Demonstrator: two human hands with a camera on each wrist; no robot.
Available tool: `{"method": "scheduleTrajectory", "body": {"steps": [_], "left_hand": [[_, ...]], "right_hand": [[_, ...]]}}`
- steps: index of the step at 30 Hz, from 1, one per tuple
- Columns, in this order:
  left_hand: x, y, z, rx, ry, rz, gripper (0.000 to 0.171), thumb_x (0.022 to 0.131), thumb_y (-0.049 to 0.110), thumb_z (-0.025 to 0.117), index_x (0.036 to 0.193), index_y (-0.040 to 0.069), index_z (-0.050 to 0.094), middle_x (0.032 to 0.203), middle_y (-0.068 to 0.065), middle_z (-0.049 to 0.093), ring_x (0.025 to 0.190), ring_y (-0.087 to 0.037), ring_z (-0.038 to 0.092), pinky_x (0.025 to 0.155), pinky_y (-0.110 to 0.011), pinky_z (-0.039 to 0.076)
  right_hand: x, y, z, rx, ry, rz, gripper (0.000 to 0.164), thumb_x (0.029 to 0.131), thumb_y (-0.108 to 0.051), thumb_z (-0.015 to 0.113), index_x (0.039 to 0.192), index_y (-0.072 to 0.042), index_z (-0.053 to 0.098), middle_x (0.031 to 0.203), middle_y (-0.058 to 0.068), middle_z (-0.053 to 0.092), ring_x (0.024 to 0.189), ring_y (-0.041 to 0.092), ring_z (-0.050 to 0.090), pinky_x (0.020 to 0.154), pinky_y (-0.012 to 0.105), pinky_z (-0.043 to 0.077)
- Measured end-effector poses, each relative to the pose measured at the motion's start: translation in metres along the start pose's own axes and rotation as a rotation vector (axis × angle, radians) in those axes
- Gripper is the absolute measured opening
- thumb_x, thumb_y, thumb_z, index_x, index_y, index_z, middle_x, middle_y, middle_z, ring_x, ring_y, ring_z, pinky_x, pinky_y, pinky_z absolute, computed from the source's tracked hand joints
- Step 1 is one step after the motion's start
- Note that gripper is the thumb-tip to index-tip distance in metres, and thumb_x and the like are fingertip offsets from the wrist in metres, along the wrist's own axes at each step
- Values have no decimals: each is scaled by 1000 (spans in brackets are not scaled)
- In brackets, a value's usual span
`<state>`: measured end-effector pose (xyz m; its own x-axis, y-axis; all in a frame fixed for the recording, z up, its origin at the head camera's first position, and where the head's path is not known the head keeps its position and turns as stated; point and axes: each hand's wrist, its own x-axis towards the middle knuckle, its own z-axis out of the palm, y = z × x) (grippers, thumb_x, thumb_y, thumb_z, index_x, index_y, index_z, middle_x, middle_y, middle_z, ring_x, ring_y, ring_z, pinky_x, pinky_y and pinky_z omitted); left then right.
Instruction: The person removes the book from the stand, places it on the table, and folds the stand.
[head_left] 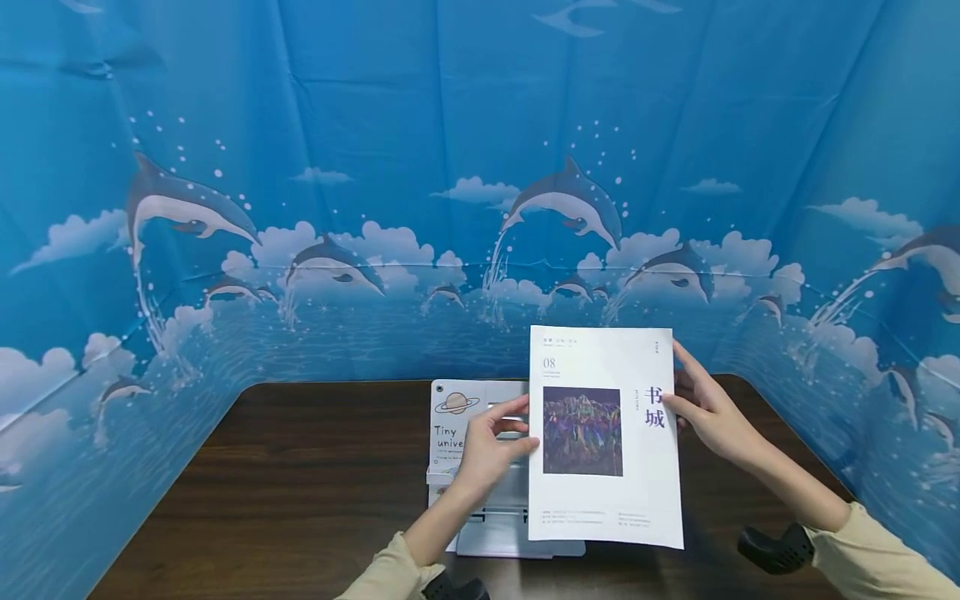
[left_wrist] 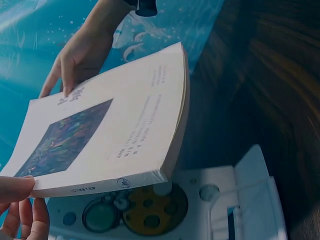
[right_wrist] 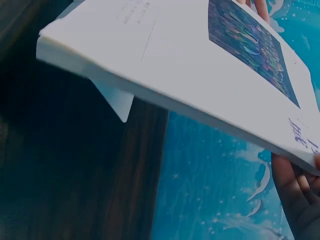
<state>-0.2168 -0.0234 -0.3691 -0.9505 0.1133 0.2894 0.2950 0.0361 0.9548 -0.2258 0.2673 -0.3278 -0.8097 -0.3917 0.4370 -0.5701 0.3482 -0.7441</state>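
A white paperback book [head_left: 581, 500] with a dark, colourful square picture on its cover is held up above the table, front facing me. My left hand [head_left: 491, 446] grips its left edge, the spine side, thumb on the cover and fingers behind. On the opposite edge my right hand [head_left: 716, 412] pinches the book, its thumb beside the large purple characters. Behind the book stands a white folding book stand [head_left: 450, 433] printed with a ringed planet and "Tiny universe"; the book hides its right part. In the left wrist view the stand [left_wrist: 200, 175] shows below the book [left_wrist: 145, 115].
A dark wooden table [head_left: 300, 483] spreads under everything. Blue curtain [head_left: 375, 125] with dolphins and clouds surrounds its back and both sides. Black wrist devices [head_left: 776, 550] sit at the cuffs of the pale sleeves [head_left: 877, 550].
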Motion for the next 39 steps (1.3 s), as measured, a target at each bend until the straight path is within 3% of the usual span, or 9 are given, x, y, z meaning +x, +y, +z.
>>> {"method": "scheduleTrajectory", "body": {"steps": [8,15,17,27,39], "left_hand": [[-3,4,20,-30,-17,-33,51,70,-10,68,118,3,59,107,-13,61,83,-16,58,62,-16,51],[-11,3,37,-43,-53,-30,52,70,-8,69,119,2,58,108,-11,58,84,-13,56,60,-16,49],[-13,2,40,-52,-61,-34,52,70,-8,69,119,2,57,108,-10,58,85,-13,56,60,-16,49],[-16,-9,51,-39,-104,-85,53,69,-7,69,120,3,57,106,-5,57,85,-10,55,70,-18,49],[-24,-12,59,-64,-135,-110,58,66,-11,68,121,0,55,108,-7,57,85,-8,56,74,-27,52]], "right_hand": [[-12,6,-7,-60,63,141,66,95,-3,41,147,-7,0,109,26,51,76,7,53,49,27,42],[-25,10,-19,-67,85,228,60,96,-9,42,144,3,9,99,-7,53,75,5,54,50,26,41],[-29,12,-21,-79,85,247,59,96,-10,42,144,4,10,97,-10,52,74,5,55,49,27,41],[-37,16,-27,-113,48,374,61,97,-17,42,144,2,9,111,22,49,76,7,57,53,27,45],[-45,25,-30,-56,-5,497,63,97,-19,43,144,2,7,116,24,47,77,10,58,56,28,45]]}}
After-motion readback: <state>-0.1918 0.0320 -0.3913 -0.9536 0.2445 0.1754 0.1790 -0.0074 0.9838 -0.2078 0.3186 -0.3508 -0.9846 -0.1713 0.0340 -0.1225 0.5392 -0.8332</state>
